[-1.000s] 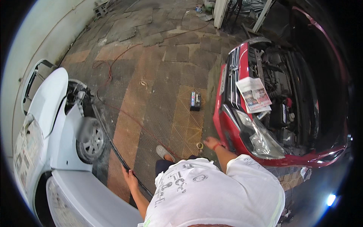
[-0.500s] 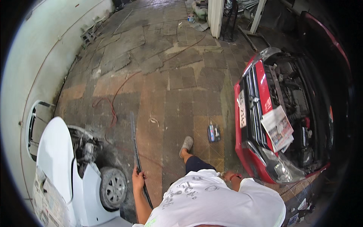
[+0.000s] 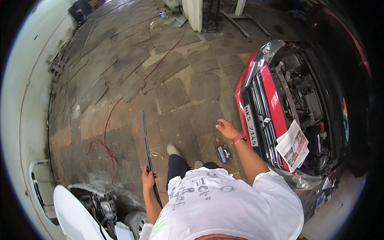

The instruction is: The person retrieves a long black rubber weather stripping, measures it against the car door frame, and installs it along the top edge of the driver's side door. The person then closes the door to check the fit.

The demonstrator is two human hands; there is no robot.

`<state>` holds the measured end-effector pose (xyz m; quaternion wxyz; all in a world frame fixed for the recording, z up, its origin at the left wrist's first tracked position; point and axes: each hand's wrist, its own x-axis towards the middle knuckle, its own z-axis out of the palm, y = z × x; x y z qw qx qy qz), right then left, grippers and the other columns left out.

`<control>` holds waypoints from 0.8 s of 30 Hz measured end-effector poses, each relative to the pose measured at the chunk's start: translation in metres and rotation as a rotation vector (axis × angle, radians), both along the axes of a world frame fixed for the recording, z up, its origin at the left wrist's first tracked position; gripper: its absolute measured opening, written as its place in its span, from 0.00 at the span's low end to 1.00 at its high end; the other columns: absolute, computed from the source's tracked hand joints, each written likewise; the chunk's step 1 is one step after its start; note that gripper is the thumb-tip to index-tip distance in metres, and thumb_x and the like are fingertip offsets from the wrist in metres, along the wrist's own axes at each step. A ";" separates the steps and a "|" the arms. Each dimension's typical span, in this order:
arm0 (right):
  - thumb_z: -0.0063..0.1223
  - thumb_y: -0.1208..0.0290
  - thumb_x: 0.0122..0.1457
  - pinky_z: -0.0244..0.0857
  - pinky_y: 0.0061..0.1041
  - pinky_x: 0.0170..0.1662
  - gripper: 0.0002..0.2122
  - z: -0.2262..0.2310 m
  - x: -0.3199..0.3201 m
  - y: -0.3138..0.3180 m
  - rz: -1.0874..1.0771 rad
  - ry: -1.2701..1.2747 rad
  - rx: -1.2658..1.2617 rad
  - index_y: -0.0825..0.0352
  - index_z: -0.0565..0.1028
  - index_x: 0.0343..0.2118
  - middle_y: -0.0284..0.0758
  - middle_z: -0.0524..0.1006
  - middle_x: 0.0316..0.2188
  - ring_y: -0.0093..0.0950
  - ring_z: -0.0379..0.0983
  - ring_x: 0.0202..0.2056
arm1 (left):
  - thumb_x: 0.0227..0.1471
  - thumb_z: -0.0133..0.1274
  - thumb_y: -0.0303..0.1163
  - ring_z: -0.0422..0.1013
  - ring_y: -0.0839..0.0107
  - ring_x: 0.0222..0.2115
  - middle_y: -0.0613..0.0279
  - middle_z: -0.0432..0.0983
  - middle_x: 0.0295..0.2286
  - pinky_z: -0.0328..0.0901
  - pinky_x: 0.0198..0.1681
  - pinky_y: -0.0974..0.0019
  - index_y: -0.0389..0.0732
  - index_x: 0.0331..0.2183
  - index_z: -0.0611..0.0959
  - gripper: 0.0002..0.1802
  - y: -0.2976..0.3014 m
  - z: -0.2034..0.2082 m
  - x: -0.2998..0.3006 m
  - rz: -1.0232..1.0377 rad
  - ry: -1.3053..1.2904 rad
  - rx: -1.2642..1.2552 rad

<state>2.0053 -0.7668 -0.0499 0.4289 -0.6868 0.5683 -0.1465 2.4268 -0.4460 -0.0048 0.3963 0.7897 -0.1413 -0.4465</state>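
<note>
Left hand (image 3: 148,179): fingers wrapped around a long black strip (image 3: 145,140), gripped near its lower part; the strip runs up and ahead of the fist, a short end trailing below it. Right hand (image 3: 226,128): open, fingers loosely spread, holding nothing, raised beside the red car (image 3: 267,86) grille. Below that hand: battery (image 3: 224,153) on the floor. Left of the fist: red hose (image 3: 105,146), white car (image 3: 76,216)

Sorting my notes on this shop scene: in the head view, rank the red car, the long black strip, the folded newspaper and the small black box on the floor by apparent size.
1. Red car
2. Long black strip, held in the left hand
3. Folded newspaper
4. Small black box

Nearness to the camera leaves strip against newspaper unsure.
</note>
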 end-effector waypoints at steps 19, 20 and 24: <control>0.61 0.55 0.62 0.75 0.45 0.52 0.18 -0.113 -0.029 -0.101 -0.675 0.332 0.540 0.68 0.87 0.41 0.54 0.85 0.41 0.50 0.83 0.47 | 0.70 0.51 0.34 0.70 0.79 0.26 0.69 0.74 0.28 0.68 0.30 0.69 0.36 0.52 0.81 0.15 -0.727 0.038 0.114 -0.541 -0.122 -0.126; 0.61 0.55 0.62 0.75 0.44 0.52 0.18 -0.132 -0.030 -0.113 -0.655 0.346 0.590 0.67 0.87 0.42 0.53 0.85 0.42 0.50 0.83 0.48 | 0.70 0.51 0.34 0.70 0.79 0.26 0.70 0.74 0.28 0.67 0.30 0.69 0.36 0.52 0.81 0.15 -0.759 0.038 0.103 -0.548 -0.114 -0.126; 0.60 0.53 0.63 0.76 0.45 0.52 0.17 -0.212 -0.050 -0.186 -0.548 0.529 0.520 0.62 0.87 0.43 0.50 0.85 0.46 0.46 0.84 0.46 | 0.70 0.51 0.34 0.69 0.79 0.26 0.69 0.74 0.28 0.67 0.30 0.70 0.35 0.52 0.81 0.15 -0.885 0.026 0.049 -0.524 -0.054 -0.128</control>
